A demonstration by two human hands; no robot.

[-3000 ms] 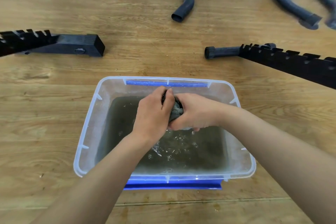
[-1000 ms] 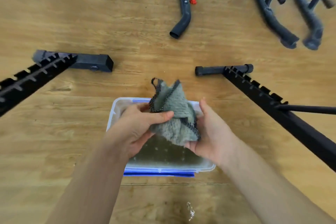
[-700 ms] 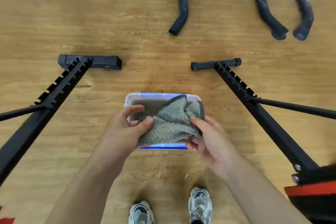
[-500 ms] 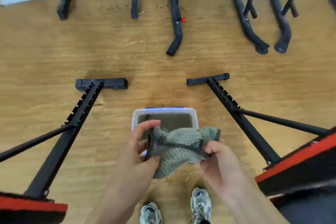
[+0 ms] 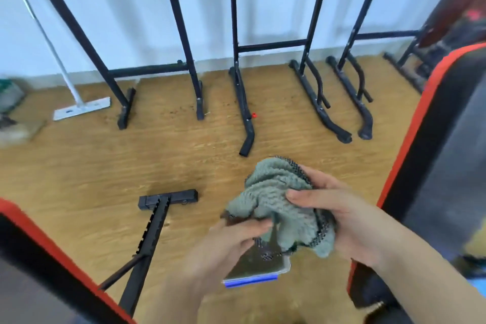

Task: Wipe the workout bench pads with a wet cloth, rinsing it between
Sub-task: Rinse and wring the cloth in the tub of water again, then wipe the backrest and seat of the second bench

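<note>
The grey-green cloth point(image 5: 276, 192), with a dark netted border, is bunched in the air between both hands, over the clear plastic tub point(image 5: 263, 268) of murky water that stands on the wooden floor point(image 5: 105, 166). The right hand point(image 5: 342, 218) is closed around its right side, the thumb across the top. The left hand point(image 5: 226, 242), blurred, pinches its lower left edge. A black bench pad point(image 5: 447, 139) with red edging rises at the right, and a second pad point(image 5: 39, 258) shows at the lower left. Black metal frames point(image 5: 184, 34) and a white mop point(image 5: 79, 108) stand by the wall.
</note>
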